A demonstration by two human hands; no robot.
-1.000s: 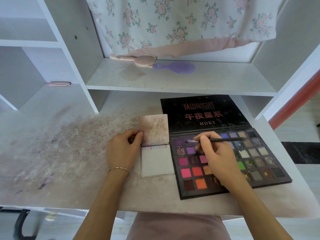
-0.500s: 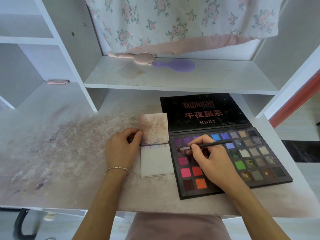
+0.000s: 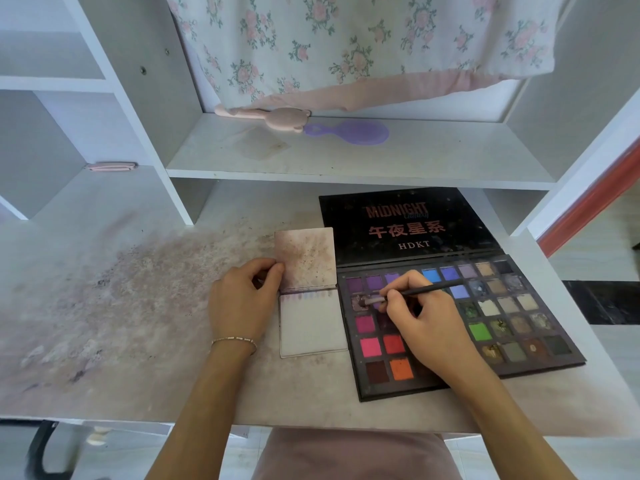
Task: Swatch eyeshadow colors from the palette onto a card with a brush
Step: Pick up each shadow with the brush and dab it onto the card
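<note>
The right hand [image 3: 427, 327] pinches the brush [image 3: 412, 294], its tip in a worn pan at the left side of the palette [image 3: 460, 320], near the bench's front right. The left hand [image 3: 242, 303] pins the card [image 3: 311, 327], just left of the palette. An overloaded tip could shed powder, muddying neighbouring pans or the card's clean area.

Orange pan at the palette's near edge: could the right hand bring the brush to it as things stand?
Probably yes. The orange pan lies uncovered just left of the right hand, whose brush tip sits in a pan near the palette's left edge. A short pull toward the body should reach it; nothing blocks the way.
</note>
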